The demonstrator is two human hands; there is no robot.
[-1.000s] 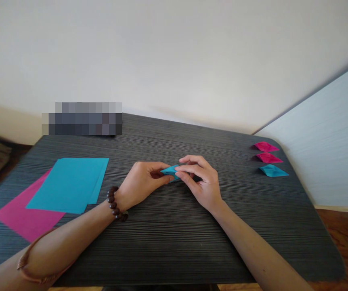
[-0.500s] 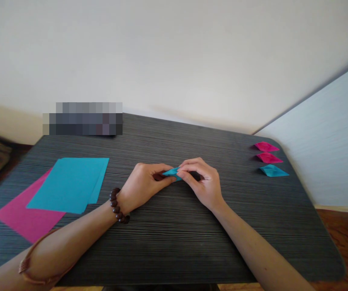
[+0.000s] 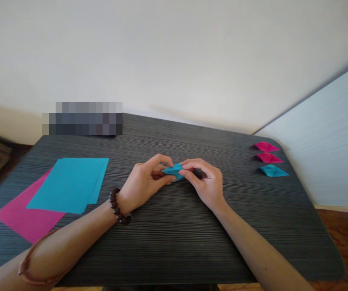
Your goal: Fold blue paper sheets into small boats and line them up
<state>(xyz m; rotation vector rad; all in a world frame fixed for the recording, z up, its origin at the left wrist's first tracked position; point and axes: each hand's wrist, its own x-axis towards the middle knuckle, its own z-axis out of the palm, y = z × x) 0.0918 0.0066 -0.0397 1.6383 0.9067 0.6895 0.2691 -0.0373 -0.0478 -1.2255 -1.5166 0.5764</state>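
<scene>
Between my two hands, above the middle of the dark table, is a small folded piece of blue paper (image 3: 174, 170), pointed at its left end. My left hand (image 3: 146, 176) pinches its left side, thumb at the near edge and index finger arched over the top. The fingertips and thumb of my right hand (image 3: 206, 178) close on its right end. Parts of the folded paper are hidden behind the fingers. A beaded bracelet (image 3: 116, 206) circles my left wrist.
Blue paper sheets (image 3: 71, 182) overlap a pink sheet (image 3: 28, 214) at the table's left. Two pink folded papers (image 3: 267, 146) and a blue folded paper (image 3: 273, 170) line the right edge. A blurred-out object (image 3: 84, 121) stands at the back left of the dark table (image 3: 174, 242).
My left index finger has lifted and arched above the paper. More of the blue folded paper's top shows. My right hand has shifted slightly to the right.
</scene>
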